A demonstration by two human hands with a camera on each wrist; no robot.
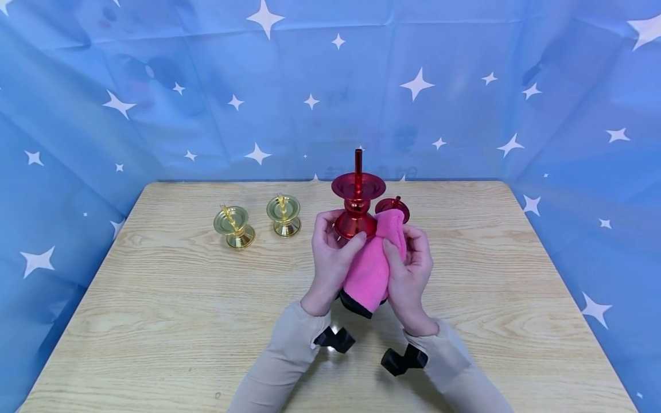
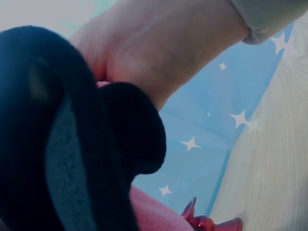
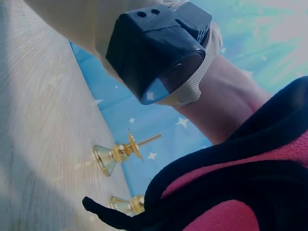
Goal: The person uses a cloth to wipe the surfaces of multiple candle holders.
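Left grip (image 1: 329,258) clamped round base of large red candle holder (image 1: 357,205), held up over desk (image 1: 196,327), nearer far edge. Right grip (image 1: 411,275) clamped on pink cloth (image 1: 368,274) at that base. Risks: shiny base could slip if rubbed hard; cloth or knuckles could topple small red holder (image 1: 396,203) just beyond, towards far edge.

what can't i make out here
Head: some fingertips of the left hand, behind the large red candle holder.
Head: fingertips of the right hand, behind the pink cloth.
Head: base of the rear red candle holder, behind the cloth.
Left wrist: rear red candle holder, partly cut off by bottom edge.
Right wrist: upper part of one gold candle holder, behind the cloth.
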